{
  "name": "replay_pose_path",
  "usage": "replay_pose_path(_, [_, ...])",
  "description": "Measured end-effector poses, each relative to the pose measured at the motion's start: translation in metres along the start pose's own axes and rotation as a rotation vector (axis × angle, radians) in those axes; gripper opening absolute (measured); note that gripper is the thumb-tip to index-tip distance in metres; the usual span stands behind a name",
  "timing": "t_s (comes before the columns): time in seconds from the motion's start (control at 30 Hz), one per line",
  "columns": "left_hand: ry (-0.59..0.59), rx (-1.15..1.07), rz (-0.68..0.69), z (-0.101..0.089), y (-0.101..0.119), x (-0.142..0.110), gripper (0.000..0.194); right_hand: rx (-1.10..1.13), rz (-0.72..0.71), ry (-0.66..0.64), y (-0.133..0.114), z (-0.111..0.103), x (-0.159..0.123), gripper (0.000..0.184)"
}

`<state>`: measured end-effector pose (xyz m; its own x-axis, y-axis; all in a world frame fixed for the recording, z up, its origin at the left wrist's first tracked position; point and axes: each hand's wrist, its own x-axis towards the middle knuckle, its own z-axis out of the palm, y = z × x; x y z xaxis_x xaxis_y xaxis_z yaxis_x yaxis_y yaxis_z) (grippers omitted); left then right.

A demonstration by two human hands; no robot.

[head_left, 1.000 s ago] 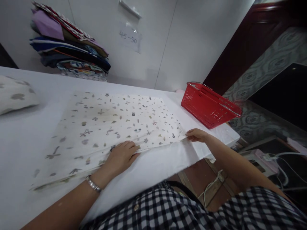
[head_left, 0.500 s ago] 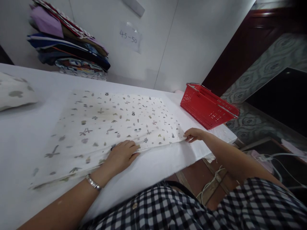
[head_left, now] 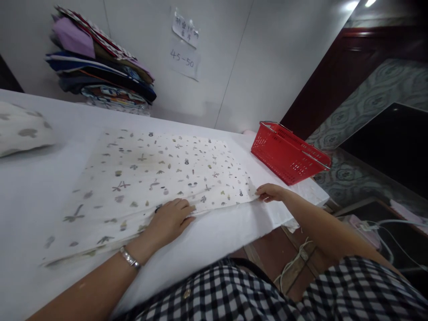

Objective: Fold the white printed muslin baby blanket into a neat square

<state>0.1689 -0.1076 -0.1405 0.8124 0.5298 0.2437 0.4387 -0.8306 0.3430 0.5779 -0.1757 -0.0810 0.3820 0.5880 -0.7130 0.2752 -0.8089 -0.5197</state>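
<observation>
A cream cloth (head_left: 160,174) printed with small grey, brown and olive leaf-like shapes lies spread over the white table, slightly rumpled along its near edge. My left hand (head_left: 172,221) rests palm down on that near edge, fingers stretched over the fabric and thumb apart from them; a dark ring and a silver bracelet show on it. At the cloth's near right corner, my right hand (head_left: 270,192) pinches the fabric between thumb and fingers. Its fingertips are partly hidden.
A red plastic basket (head_left: 287,154) with metal handles stands at the table's right end. Folded fabrics (head_left: 103,62) are stacked at the back left. A bundled patterned cloth (head_left: 25,129) lies at the far left. Cables (head_left: 294,261) hang by the right table edge (head_left: 267,229).
The camera view has tilted up slightly, bringing a second paper sign on the wall into sight. Both hands keep their places on the cloth.
</observation>
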Motion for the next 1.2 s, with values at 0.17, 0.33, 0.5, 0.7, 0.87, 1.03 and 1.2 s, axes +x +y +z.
replay_pose_path(0.17, [0.001, 0.002, 0.002, -0.001, 0.001, -0.001, 0.025, -0.038, -0.013, 0.001, -0.001, 0.000, -0.002, 0.015])
replay_pose_path(0.33, [0.027, 0.013, 0.014, 0.001, 0.000, -0.001, 0.026, -0.070, -0.010, 0.008, -0.003, 0.000, -0.001, 0.016])
replay_pose_path(0.5, [0.029, 0.001, 0.015, 0.002, -0.001, -0.001, 0.026, -0.076, -0.012, 0.012, -0.007, 0.004, -0.003, 0.020])
replay_pose_path(0.7, [0.039, -0.003, 0.016, 0.001, 0.000, -0.001, 0.026, -0.062, -0.016, 0.020, -0.012, 0.008, -0.009, 0.015])
replay_pose_path(0.87, [0.021, 0.003, 0.014, 0.000, 0.000, -0.001, 0.027, 0.004, -0.100, 0.059, -0.014, 0.004, -0.011, 0.011])
replay_pose_path(1.03, [0.030, 0.008, 0.015, 0.001, -0.001, -0.001, 0.028, 0.085, -0.124, 0.070, -0.011, -0.002, -0.011, 0.017])
replay_pose_path(1.2, [0.033, -0.016, 0.020, 0.002, -0.002, -0.001, 0.029, 0.167, -0.105, 0.056, -0.005, -0.005, -0.008, 0.027])
